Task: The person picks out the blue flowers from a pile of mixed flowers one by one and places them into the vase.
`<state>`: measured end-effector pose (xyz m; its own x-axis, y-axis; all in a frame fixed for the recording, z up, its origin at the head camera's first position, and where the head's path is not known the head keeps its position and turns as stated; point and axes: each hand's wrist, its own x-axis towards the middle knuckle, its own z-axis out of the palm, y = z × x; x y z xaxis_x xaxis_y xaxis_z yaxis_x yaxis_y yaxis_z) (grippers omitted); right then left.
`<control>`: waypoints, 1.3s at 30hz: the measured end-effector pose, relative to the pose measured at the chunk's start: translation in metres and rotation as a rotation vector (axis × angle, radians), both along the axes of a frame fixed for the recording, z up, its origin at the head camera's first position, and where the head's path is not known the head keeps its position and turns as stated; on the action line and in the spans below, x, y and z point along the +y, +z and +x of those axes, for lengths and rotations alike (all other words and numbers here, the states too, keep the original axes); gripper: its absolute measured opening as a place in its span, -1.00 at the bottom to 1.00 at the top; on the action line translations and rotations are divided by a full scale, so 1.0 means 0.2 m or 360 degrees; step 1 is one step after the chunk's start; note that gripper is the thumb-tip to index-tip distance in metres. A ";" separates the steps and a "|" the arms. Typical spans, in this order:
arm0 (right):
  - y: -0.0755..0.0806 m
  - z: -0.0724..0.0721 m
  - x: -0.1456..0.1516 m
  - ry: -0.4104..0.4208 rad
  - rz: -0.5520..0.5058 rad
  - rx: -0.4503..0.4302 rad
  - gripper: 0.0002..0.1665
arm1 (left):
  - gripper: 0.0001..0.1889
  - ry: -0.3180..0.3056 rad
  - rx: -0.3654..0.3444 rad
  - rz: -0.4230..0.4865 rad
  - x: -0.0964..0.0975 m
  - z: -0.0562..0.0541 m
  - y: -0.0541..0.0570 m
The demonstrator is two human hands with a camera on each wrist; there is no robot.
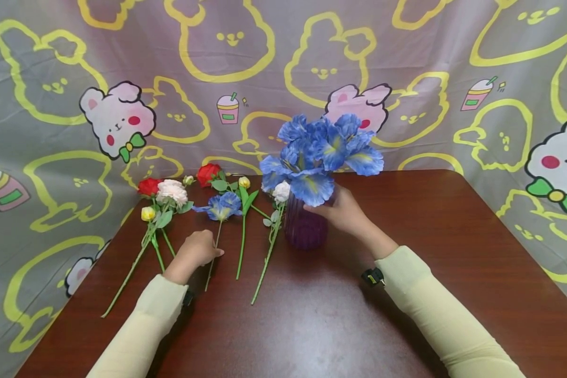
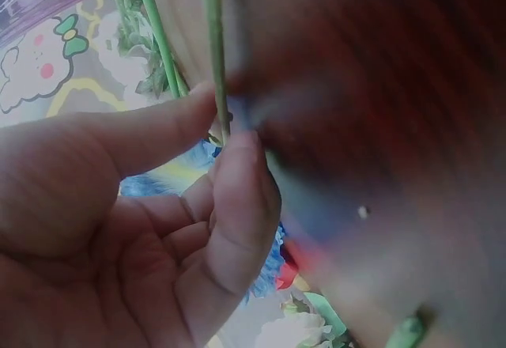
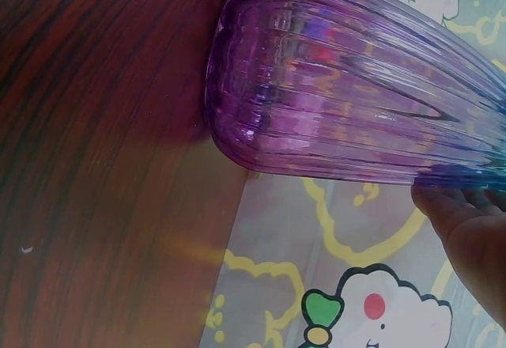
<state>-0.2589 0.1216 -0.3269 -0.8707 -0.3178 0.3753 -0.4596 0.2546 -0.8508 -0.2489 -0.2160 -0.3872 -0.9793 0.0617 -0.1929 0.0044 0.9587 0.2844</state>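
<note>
My left hand (image 1: 195,253) pinches the thin green stem of a single blue iris (image 1: 224,207) low over the table. In the left wrist view, thumb and forefinger close on the stem (image 2: 214,39). My right hand (image 1: 348,211) grips the upper part of a ribbed purple vase (image 1: 306,227), which stands upright and holds several blue irises (image 1: 316,184). Most of the right fingers are hidden behind the vase and blooms. In the right wrist view, fingertips touch the side of the clear purple vase (image 3: 316,87).
Left of my left hand lie a red rose (image 1: 148,186), a pale pink flower (image 1: 172,193) and a yellow tulip (image 1: 148,213). Another red rose (image 1: 209,174), yellow tulip (image 1: 244,182) and white flower (image 1: 281,192) lie between it and the vase. A patterned curtain (image 1: 283,68) hangs behind the brown table (image 1: 283,336).
</note>
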 end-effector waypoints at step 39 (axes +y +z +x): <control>-0.10 -0.10 0.02 -0.0018 0.0035 0.0059 -0.30 | -0.57 0.0046 0.0244 0.0174 0.02 0.03 0.08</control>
